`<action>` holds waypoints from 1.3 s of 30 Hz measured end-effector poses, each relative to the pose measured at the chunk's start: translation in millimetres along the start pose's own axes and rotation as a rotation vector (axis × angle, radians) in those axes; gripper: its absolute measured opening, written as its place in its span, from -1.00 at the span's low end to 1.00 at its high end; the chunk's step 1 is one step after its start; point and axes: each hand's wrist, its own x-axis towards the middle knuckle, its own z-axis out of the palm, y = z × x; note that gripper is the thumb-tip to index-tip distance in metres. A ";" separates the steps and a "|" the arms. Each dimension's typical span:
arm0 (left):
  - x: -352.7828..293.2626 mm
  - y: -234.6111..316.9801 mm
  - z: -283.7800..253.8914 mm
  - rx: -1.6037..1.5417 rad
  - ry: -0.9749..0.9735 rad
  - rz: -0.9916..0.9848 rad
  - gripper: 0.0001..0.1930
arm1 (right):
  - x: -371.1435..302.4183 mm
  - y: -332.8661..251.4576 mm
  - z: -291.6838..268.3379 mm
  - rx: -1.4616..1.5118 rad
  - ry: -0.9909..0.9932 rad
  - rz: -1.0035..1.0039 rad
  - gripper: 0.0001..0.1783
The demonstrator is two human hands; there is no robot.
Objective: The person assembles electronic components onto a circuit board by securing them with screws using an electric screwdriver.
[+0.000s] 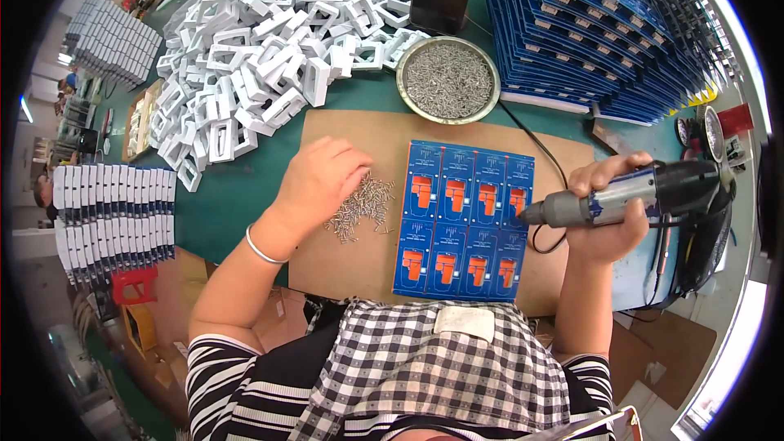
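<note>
L hand [322, 175] at silver metal screws [359, 211], grip unclear; R hand [602, 241] gripping grey-black cyl. power driver [625, 196]; blue rect. panel [461, 224] w/ orange patches btwn.

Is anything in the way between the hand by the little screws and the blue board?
Nothing visible blocks the way. Between the left hand and the blue board there are only some loose screws and the flat brown sheet under them.
</note>
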 end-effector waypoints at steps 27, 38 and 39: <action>73.3 134.9 66.3 -0.400 -0.131 0.220 -0.87 | -33.5 -44.3 -21.3 -0.016 0.119 -0.327 -0.34; 73.7 143.4 80.2 -0.253 -0.075 0.256 -0.83 | -36.7 -46.1 -25.5 0.084 0.105 -0.253 -0.32; 72.9 143.4 80.8 -0.246 -0.062 0.262 -0.82 | -36.6 -45.9 -24.4 0.081 0.101 -0.258 -0.32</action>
